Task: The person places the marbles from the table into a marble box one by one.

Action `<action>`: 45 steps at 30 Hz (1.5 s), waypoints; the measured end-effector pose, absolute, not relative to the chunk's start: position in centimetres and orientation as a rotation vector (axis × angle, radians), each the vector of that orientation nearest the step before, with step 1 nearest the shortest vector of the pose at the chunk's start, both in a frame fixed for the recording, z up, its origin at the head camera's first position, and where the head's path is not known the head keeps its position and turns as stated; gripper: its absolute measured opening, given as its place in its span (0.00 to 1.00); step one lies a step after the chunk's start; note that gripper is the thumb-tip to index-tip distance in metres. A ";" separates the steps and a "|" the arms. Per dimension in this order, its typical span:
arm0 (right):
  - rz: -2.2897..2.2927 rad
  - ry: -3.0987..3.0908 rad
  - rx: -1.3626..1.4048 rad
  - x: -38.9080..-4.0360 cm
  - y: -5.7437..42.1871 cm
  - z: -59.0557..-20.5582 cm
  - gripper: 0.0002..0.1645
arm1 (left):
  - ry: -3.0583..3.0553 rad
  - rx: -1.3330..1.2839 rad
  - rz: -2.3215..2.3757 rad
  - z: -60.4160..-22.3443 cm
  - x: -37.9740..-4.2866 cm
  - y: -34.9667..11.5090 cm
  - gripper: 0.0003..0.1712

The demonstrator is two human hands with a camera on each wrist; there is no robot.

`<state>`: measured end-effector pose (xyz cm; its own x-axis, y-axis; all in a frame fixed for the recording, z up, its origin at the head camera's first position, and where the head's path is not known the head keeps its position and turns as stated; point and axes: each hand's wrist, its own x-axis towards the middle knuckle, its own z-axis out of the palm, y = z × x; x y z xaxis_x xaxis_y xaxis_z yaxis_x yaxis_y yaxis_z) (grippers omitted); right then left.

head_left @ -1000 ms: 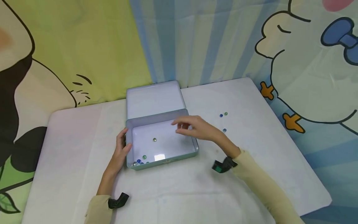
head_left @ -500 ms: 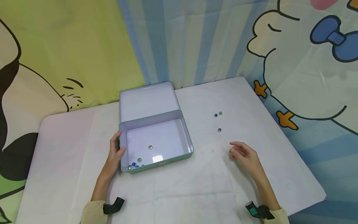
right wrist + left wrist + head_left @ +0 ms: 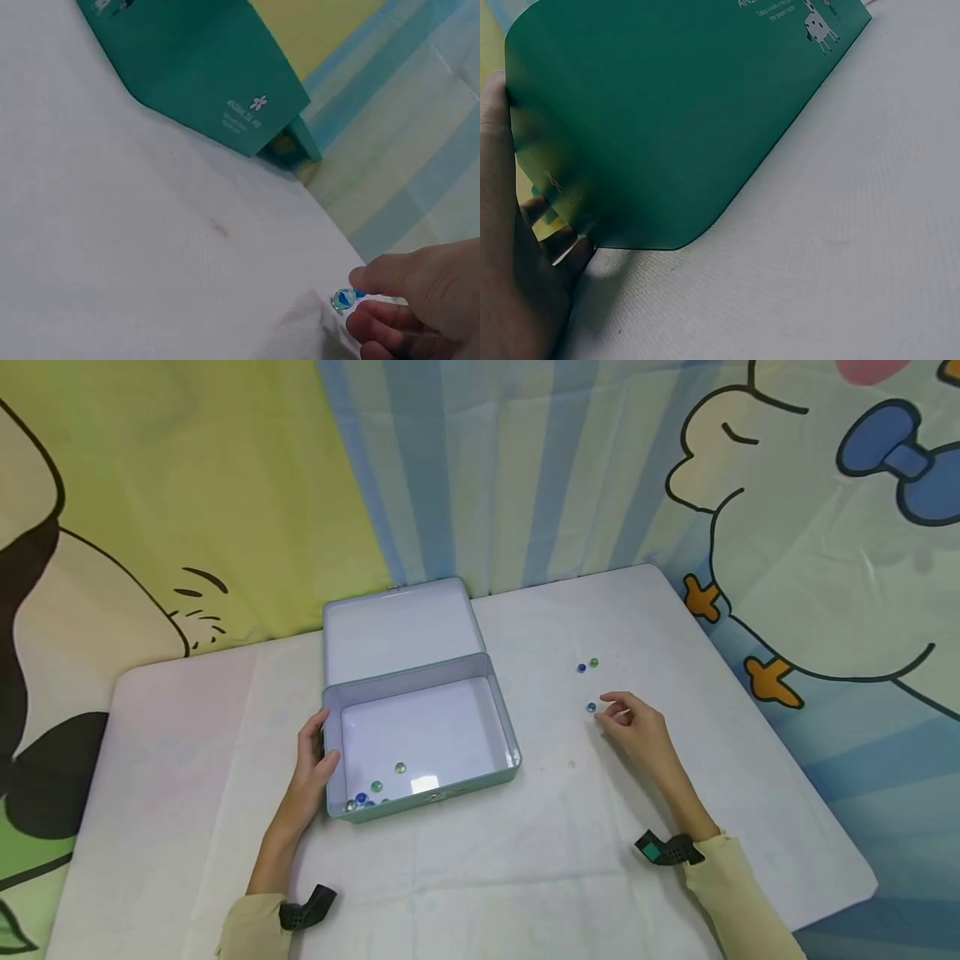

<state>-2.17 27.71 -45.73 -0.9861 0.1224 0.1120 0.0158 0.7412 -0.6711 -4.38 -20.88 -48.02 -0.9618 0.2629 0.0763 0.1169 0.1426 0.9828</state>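
Observation:
A green tin box (image 3: 420, 664) stands on the table with its lid (image 3: 401, 631) folded back. My left hand (image 3: 303, 768) holds the box's left wall, thumb at the rim and fingers along the outside; the left wrist view shows the green side (image 3: 652, 127) beside that hand. My right hand (image 3: 637, 731) is just right of a clear-and-blue marble (image 3: 592, 707), thumb and fingers bent and spaced apart. In the right wrist view this marble (image 3: 343, 300) shows right at the fingertips. Inside the box lie several marbles, including a green one (image 3: 377, 786) and a blue one (image 3: 361, 797).
Behind the right hand, a dark blue marble (image 3: 581, 668) and a green marble (image 3: 594, 662) lie close together on the white tabletop (image 3: 465, 877). A printed curtain (image 3: 525, 468) hangs along the table's back and right edges.
My right hand has moved from above the box out to the right, then forward to the clear-and-blue marble. Inside the box, one marble has rolled toward the front. My left hand stays at the box.

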 end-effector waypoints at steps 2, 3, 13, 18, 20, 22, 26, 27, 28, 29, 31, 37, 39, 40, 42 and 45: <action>0.994 -2.850 -0.083 -2.9 27.7 -46.1 0.17 | 2.286 0.382 1.949 -48.0 -4.4 -20.8 0.35; 0.962 -2.875 -0.067 -3.2 27.6 -46.2 0.16 | 2.288 0.383 1.946 -48.0 -4.4 -20.8 0.35; 0.956 -2.902 -0.043 -3.6 26.3 -45.5 0.13 | 2.290 0.388 1.942 -48.0 -4.4 -21.0 0.34; 1.101 -2.837 0.049 -3.4 25.1 -43.8 0.14 | 2.283 0.416 1.956 -48.1 -4.4 -21.1 0.34; 1.162 -2.806 0.100 -3.4 24.6 -43.1 0.14 | 2.280 0.417 1.964 -48.2 -4.4 -21.1 0.34; 1.228 -2.781 0.142 -3.7 24.1 -42.7 0.14 | 2.277 0.419 1.971 -48.1 -4.4 -21.1 0.34; 1.403 -2.747 0.187 -4.4 23.2 -42.2 0.16 | 2.273 0.409 1.982 -48.1 -4.4 -21.0 0.34; 1.462 -2.735 0.187 -4.5 22.9 -42.1 0.17 | 2.270 0.411 1.980 -48.1 -4.4 -21.0 0.34; 1.524 -2.724 0.181 -4.7 22.6 -42.0 0.17 | 2.268 0.406 1.981 -48.1 -4.4 -21.0 0.35; 1.584 -2.715 0.173 -4.7 22.3 -41.6 0.18 | 2.267 0.400 1.979 -48.1 -4.4 -21.0 0.35; 1.700 -2.691 0.153 -4.8 21.6 -41.1 0.18 | 2.268 0.390 1.965 -48.2 -4.5 -21.0 0.35; 1.933 -2.624 0.068 -5.5 20.5 -41.4 0.19 | 2.287 0.367 1.934 -48.2 -4.5 -20.9 0.35; 1.954 -2.615 0.064 -5.7 20.2 -41.3 0.19 | 2.287 0.370 1.934 -48.0 -4.5 -20.9 0.35; 1.973 -2.607 0.065 -5.8 20.0 -41.3 0.19 | 2.288 0.368 1.933 -48.0 -4.5 -20.9 0.35; 2.019 -2.585 0.076 -6.0 19.6 -41.1 0.20 | 2.285 0.367 1.935 -48.0 -4.5 -20.9 0.35; 2.096 -2.556 0.102 -6.2 19.1 -40.8 0.21 | 2.280 0.381 1.938 -47.9 -4.5 -20.9 0.34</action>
